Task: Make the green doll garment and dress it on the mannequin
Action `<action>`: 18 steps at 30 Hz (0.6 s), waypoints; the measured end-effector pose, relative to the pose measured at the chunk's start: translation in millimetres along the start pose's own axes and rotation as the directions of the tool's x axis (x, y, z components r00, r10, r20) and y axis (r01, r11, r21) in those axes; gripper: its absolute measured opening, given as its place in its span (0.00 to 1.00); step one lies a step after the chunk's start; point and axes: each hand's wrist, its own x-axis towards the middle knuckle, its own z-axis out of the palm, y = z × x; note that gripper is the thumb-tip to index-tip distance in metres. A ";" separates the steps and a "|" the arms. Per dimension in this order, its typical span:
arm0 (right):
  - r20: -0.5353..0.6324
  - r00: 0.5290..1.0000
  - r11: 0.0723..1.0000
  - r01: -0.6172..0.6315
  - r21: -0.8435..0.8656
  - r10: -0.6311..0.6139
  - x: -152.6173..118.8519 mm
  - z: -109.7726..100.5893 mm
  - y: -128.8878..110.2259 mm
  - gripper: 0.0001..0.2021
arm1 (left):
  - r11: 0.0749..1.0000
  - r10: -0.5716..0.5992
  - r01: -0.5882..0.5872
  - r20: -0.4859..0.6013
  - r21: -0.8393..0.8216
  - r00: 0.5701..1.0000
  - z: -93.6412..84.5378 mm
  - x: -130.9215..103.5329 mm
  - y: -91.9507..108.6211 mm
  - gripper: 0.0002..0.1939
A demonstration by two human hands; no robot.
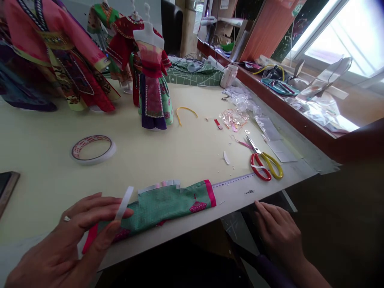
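My left hand pinches a short white strip between thumb and finger, over the left end of a green cloth piece. The cloth has pink ends and lies along the table's front edge, with a shiny whitish strip on its upper side. My right hand is at the table edge, right of the cloth, its fingers bent and pressed together; whether anything is between them is hidden.
Scissors with red and yellow handles lie near a ruler. A tape roll, dressed miniature mannequins, a yellow cord and plastic scraps stand or lie farther back. A phone is at far left.
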 end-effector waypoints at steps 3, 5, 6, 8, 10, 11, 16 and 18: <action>-0.033 0.998 0.980 0.052 0.192 -0.046 -5.9 -6.3 -14.3 0.16 | 0.985 -0.103 0.122 0.150 -0.123 0.983 7.1 -0.5 22.7 0.09; -0.061 0.997 0.945 0.057 0.321 -0.039 -2.9 -9.2 -29.6 0.15 | 0.970 -0.054 0.095 0.180 -0.224 0.982 11.3 0.8 45.7 0.06; -0.064 0.998 0.923 0.045 0.383 -0.023 1.6 -10.7 -38.7 0.16 | 0.952 -0.057 0.126 0.244 -0.279 0.968 13.8 1.8 56.5 0.07; -0.056 0.998 0.868 0.013 0.497 0.017 16.2 -14.6 -58.6 0.18 | 0.904 -0.068 0.200 0.333 -0.379 0.940 19.3 4.1 72.7 0.10; -0.042 0.999 0.796 0.000 0.606 0.032 35.4 -20.4 -79.1 0.19 | 0.864 -0.090 0.262 0.381 -0.430 0.920 24.4 5.6 80.3 0.11; -0.040 0.998 0.749 -0.001 0.662 0.037 45.5 -23.7 -89.0 0.18 | 0.850 -0.098 0.284 0.396 -0.443 0.913 26.4 5.9 81.6 0.11; 0.129 0.987 0.410 -0.157 0.898 0.095 85.8 -34.5 -126.7 0.10 | 0.819 -0.126 0.360 0.471 -0.448 0.873 31.5 6.6 82.7 0.12; 0.245 0.966 0.268 -0.258 0.928 0.081 94.3 -33.3 -135.1 0.12 | 0.804 -0.126 0.373 0.481 -0.462 0.868 32.5 7.4 83.9 0.11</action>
